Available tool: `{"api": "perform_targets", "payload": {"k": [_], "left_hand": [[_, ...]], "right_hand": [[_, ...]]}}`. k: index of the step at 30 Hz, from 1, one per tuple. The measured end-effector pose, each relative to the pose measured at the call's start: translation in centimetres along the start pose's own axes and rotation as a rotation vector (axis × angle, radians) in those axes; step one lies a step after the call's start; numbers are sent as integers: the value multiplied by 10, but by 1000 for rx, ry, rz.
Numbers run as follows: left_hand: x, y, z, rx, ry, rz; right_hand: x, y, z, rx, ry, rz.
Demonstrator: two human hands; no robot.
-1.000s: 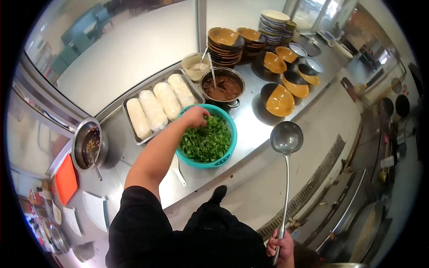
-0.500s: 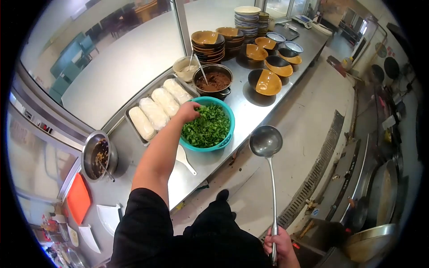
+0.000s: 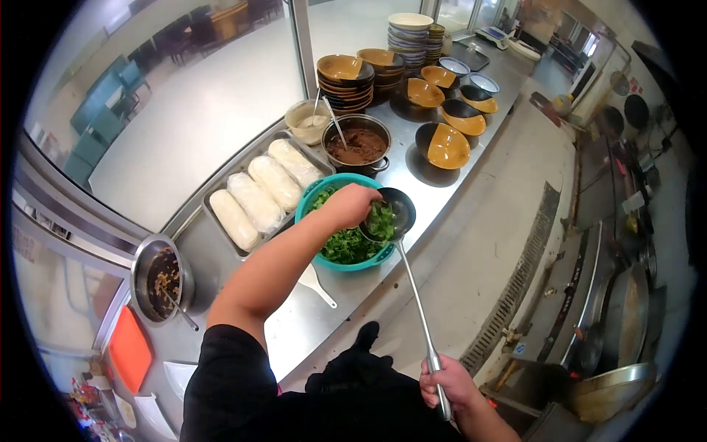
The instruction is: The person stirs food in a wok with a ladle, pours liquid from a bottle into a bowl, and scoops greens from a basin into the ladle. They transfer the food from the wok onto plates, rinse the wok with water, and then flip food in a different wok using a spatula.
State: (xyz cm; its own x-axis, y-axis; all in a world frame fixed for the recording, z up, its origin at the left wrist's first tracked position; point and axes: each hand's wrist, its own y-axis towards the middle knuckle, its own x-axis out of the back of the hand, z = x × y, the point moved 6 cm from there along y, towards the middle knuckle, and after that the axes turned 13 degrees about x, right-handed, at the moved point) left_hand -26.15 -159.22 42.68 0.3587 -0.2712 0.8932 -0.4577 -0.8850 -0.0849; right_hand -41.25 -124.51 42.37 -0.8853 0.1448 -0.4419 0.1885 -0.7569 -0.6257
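My right hand (image 3: 451,384) is wrapped around the handle of a long steel ladle (image 3: 417,302), whose bowl is held over the right rim of a turquoise basin (image 3: 384,256). Chopped leafy greens (image 3: 346,247) fill that basin. At the ladle's bowl is my left hand (image 3: 355,205), its fingers closed on a bunch of greens at the rim; some leaves lie inside the bowl. The fingertips are partly hidden by the leaves. A white rice paddle (image 3: 318,286) rests on the counter beside the basin.
Behind the basin are a pot of brown sauce (image 3: 361,147) and a tray (image 3: 213,214) of wrapped pale rolls. Several black-and-yellow bowls (image 3: 445,147) stand along the steel counter. To the left are a steel bowl (image 3: 184,283) and an orange tray (image 3: 131,350). Stoves (image 3: 567,295) line the right.
The ladle has moved up and left to the basin's rim. My left hand has shifted right from the basin's far-left side to the ladle, bringing greens with it.
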Motion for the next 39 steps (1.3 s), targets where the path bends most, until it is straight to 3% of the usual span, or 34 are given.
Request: {"api": "perform_targets", "payload": {"k": [4,9,10,11,13,14,15,17,19,20,21,22,23,24,27,30,32,36,39], "left_hand": [[11,6,15,74,-138,-54],[12,10,60,247,-382,-386],[-7,17,72,269,-285,-246],[-27,15,79,267,-292,-249],[-50,-11,76,361,388,-368],[-58,-10,81,395,317,-256],[-45,-25,70,405,314,-268],[-11,-71,43,288,-18,-433],[-12,-116,41,437,-226,-332],[-36,-144,49,423,-367,-403],[-54,-180,36,302,-32,-379],[-79,-226,34,341,-292,-408],[-96,-278,24,355,-167,-379],[-124,-320,21,402,-126,-238],[-183,-478,16,517,-201,-163],[-233,-634,27,770,-200,105],[-286,-730,70,994,-174,181],[-281,-925,131,1479,-284,33],[-285,-1040,189,1653,-235,-57]], "right_hand": [[-13,0,-2,-38,98,55],[-16,-14,-4,-42,85,29],[-14,-20,-5,-23,66,3],[-12,-26,-8,-5,46,-22],[-8,-40,-12,22,28,-64],[-5,-47,-14,51,17,-98],[-4,-53,-18,53,4,-88],[2,-69,-29,113,7,-85],[-2,-85,-45,111,-55,-58],[-5,-96,-53,148,1,-84],[-6,-102,-64,174,56,-99],[3,-104,-81,211,-67,-40],[2,-111,-94,185,-150,-98],[0,-121,-110,165,-127,-54],[-25,-155,-156,120,-85,134],[-43,-190,-202,-14,-126,191],[-53,-201,-227,-159,-218,220],[-99,-237,-288,-282,-269,224],[-153,-259,-331,-255,-334,375]]}}
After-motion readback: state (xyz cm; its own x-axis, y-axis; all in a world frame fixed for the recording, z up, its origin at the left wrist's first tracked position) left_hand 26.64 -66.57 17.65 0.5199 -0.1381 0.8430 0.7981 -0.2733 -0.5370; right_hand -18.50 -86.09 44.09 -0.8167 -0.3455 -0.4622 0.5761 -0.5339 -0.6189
